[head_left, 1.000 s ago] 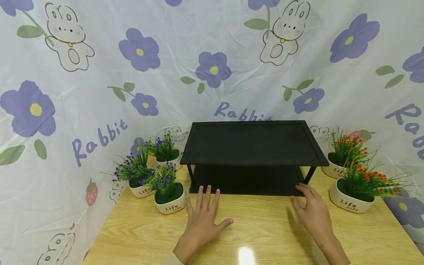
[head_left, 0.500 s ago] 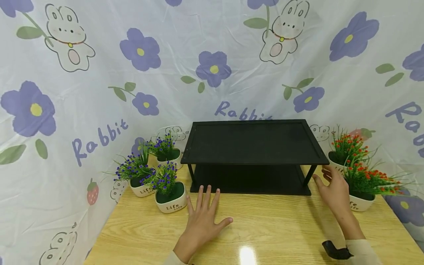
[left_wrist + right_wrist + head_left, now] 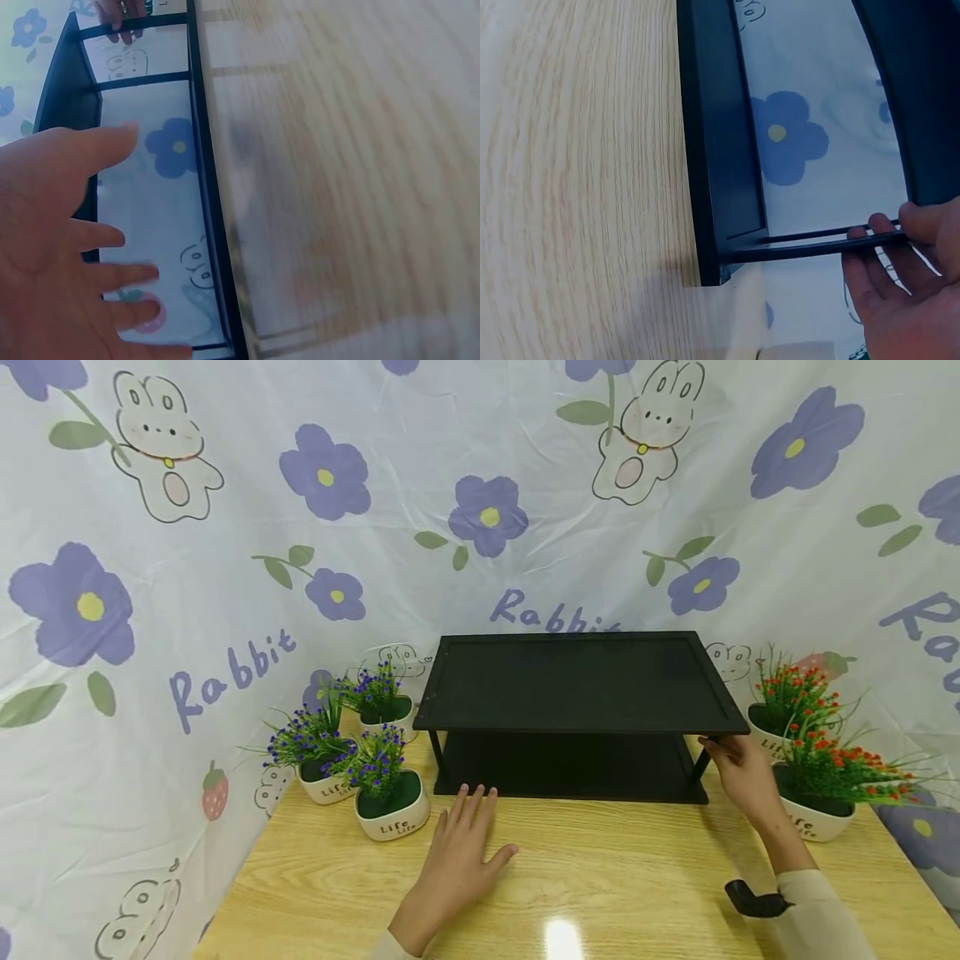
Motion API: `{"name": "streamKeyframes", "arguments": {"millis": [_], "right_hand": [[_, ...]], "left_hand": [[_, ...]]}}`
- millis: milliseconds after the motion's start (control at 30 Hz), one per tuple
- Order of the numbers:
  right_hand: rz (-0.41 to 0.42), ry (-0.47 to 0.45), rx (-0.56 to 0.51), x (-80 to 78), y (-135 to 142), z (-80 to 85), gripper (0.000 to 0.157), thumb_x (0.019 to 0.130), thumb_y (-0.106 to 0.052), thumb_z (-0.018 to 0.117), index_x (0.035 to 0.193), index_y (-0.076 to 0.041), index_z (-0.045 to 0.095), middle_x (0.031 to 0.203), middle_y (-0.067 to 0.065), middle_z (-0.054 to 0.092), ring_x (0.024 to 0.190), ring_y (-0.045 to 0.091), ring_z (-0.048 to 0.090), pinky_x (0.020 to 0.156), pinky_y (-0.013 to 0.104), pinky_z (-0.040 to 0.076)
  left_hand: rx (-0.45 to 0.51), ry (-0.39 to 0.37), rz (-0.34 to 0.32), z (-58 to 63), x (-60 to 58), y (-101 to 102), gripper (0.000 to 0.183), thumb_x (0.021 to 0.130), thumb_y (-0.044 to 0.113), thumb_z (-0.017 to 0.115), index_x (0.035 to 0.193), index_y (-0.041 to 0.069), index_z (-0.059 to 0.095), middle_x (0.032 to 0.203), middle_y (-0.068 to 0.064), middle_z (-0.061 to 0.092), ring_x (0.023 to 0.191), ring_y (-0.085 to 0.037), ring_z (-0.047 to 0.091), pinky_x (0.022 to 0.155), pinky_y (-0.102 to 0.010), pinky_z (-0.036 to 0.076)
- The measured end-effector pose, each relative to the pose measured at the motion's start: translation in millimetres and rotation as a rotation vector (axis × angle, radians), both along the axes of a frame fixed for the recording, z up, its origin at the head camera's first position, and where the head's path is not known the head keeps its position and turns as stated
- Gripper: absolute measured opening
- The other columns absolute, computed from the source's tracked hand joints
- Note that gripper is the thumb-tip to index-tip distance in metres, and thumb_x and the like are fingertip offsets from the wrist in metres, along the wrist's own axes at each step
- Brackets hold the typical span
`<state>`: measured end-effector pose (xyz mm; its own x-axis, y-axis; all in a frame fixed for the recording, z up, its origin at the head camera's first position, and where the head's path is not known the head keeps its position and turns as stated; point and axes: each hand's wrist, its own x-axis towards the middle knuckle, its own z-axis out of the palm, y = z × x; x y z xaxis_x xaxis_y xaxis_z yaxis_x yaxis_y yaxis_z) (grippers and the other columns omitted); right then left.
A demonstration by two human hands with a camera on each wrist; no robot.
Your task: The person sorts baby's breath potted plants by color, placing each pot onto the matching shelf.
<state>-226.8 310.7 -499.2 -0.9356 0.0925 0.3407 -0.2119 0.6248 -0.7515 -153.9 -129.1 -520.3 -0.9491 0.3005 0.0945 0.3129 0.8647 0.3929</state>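
Observation:
A black two-tier shelf (image 3: 577,685) stands on the wooden table, with thin posts between its top and bottom boards. My right hand (image 3: 742,781) grips the front right post (image 3: 810,249) just under the top board, its fingers curled round it. In the left wrist view, fingertips of that hand (image 3: 124,19) show at the far post. My left hand (image 3: 457,860) lies with fingers spread on the table, fingertips close to the lower front edge of the shelf. The left wrist view shows this left hand (image 3: 67,232) palm side, holding nothing.
On the left stand three white pots with purple flowers, the nearest flowerpot (image 3: 393,818) close to my left hand. Two red-flowered pots stand at right, the front flowerpot (image 3: 817,818) partly behind my right forearm. A patterned cloth (image 3: 412,443) hangs behind the table (image 3: 600,868).
My right hand has moved from the shelf's lower front right corner, out to its right side, then onto the front right post. The left hand's spread fingers have drawn slightly closer together.

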Motion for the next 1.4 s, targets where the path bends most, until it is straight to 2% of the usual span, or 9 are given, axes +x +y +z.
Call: {"name": "streamKeyframes", "arguments": {"millis": [33,100,167,267,500,733,1133,1300,1400], "right_hand": [[-0.006,0.0,0.0,-0.2,0,-0.6,0.036,0.115,-0.015,0.048,0.146,0.002,0.056,0.134,0.031,0.066,0.122,0.039,0.066,0.094,0.032,0.061],[-0.013,-0.005,-0.005,-0.2,1,-1.2,0.036,0.115,-0.015,0.047,0.146,0.002,0.056,0.134,0.03,0.067,0.116,0.017,0.068,0.094,0.022,0.058],[-0.01,-0.002,-0.015,0.0,2,-2.1,0.037,0.115,-0.016,0.047,0.146,0.001,0.057,0.134,0.03,0.067,0.11,-0.005,0.061,0.092,0.013,0.054],[0.006,0.01,-0.04,0.1,3,-3.0,0.036,0.115,-0.016,0.048,0.145,0.002,0.057,0.133,0.03,0.067,0.106,-0.023,0.048,0.087,0.002,0.045],[0.023,0.034,-0.056,-1.0,2,-3.7,0.033,0.115,-0.013,0.049,0.141,0.004,0.059,0.131,0.031,0.067,0.105,-0.025,0.049,0.087,-0.002,0.042],[0.007,0.036,-0.043,-2.2,4,-3.8,0.03,0.115,-0.014,0.049,0.136,0.003,0.061,0.128,0.029,0.068,0.105,-0.025,0.047,0.087,0.0,0.044],[0.026,0.012,-0.069,-1.7,7,-5.6,0.032,0.115,-0.016,0.048,0.139,0.002,0.059,0.13,0.028,0.067,0.106,-0.025,0.047,0.086,-0.001,0.042],[0.029,-0.005,-0.072,-2.5,7,-5.9,0.033,0.115,-0.018,0.049,0.14,0.002,0.059,0.131,0.028,0.067,0.105,-0.025,0.048,0.086,0.0,0.043],[0.035,-0.004,-0.072,-3.4,6,-5.7,0.032,0.115,-0.017,0.049,0.139,0.001,0.06,0.131,0.028,0.067,0.105,-0.024,0.048,0.086,0.0,0.043]], "left_hand": [[0.018,0.01,0.003,-0.2,-0.6,-1,0.082,0.103,0.051,0.068,0.168,0.014,0.034,0.173,-0.015,0.035,0.164,-0.04,0.024,0.125,-0.069,0.03],[0.05,0.025,0.02,0.0,-1.5,-4,0.073,0.105,0.046,0.067,0.163,0.011,0.042,0.167,-0.014,0.045,0.159,-0.038,0.036,0.123,-0.063,0.039],[0.092,0.031,0.052,1.8,-1.8,-8,0.064,0.105,0.042,0.068,0.158,0.01,0.05,0.16,-0.014,0.054,0.152,-0.037,0.048,0.119,-0.058,0.046],[0.155,0.036,0.103,4.7,-1.7,-15,0.051,0.106,0.035,0.068,0.149,0.01,0.06,0.147,-0.011,0.064,0.139,-0.033,0.061,0.109,-0.054,0.055],[0.265,0.152,0.15,7.7,-2.7,-40,0.028,0.104,0.019,0.072,0.13,0.01,0.072,0.111,0.0,0.076,0.103,-0.019,0.074,0.081,-0.037,0.063],[0.349,0.32,0.182,8.3,-2.8,-67,0.02,0.1,0.006,0.074,0.12,0.006,0.076,0.1,-0.003,0.077,0.087,-0.016,0.074,0.075,-0.029,0.063],[0.356,0.412,0.303,6.6,0.0,-115,0.017,0.098,0.003,0.074,0.115,0.001,0.076,0.097,-0.006,0.075,0.085,-0.02,0.072,0.073,-0.029,0.062],[0.343,0.433,0.373,2.7,-0.3,-130,0.013,0.093,0.002,0.078,0.105,0.001,0.073,0.101,-0.009,0.067,0.09,-0.024,0.067,0.077,-0.039,0.063],[0.338,0.406,0.42,0.5,-0.8,-138,0.024,0.092,0.008,0.081,0.11,-0.001,0.068,0.111,-0.014,0.062,0.102,-0.027,0.062,0.083,-0.046,0.06]]}}
